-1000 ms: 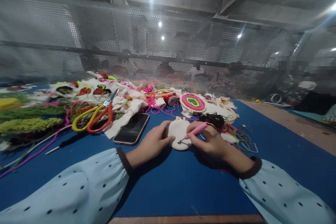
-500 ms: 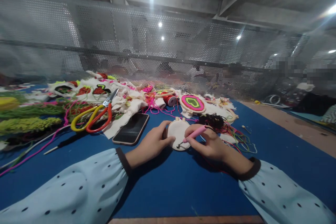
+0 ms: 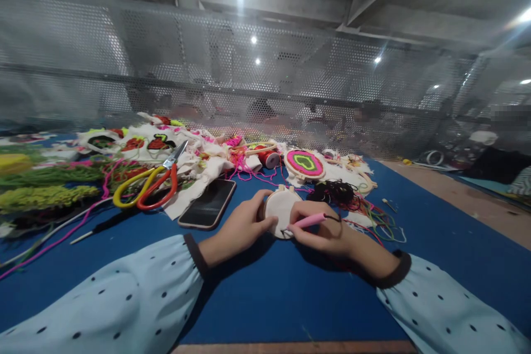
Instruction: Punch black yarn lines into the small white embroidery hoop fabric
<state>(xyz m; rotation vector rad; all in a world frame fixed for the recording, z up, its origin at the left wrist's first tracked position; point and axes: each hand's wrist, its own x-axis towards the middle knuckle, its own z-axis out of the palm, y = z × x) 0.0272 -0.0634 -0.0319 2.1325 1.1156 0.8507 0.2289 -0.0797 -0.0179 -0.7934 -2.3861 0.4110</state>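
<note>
a small embroidery hoop (image 3: 281, 210) lies on the blue table (image 3: 265, 298), near a phone (image 3: 207, 203). the left hand (image 3: 243, 227) grips its left edge. the right hand (image 3: 321, 229), fingers closed around a pink punch needle (image 3: 305, 222), has tilted the tool flatter than a moment ago.

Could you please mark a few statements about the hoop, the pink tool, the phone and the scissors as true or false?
1. The right hand holds a pink punch needle. True.
2. The left hand rests on the phone. False: its grip is on the small embroidery hoop.
3. The scissors have yellow and red handles. True.
4. The phone screen is lit. False: it is dark.
5. The table cover is green. False: it is blue.
</note>
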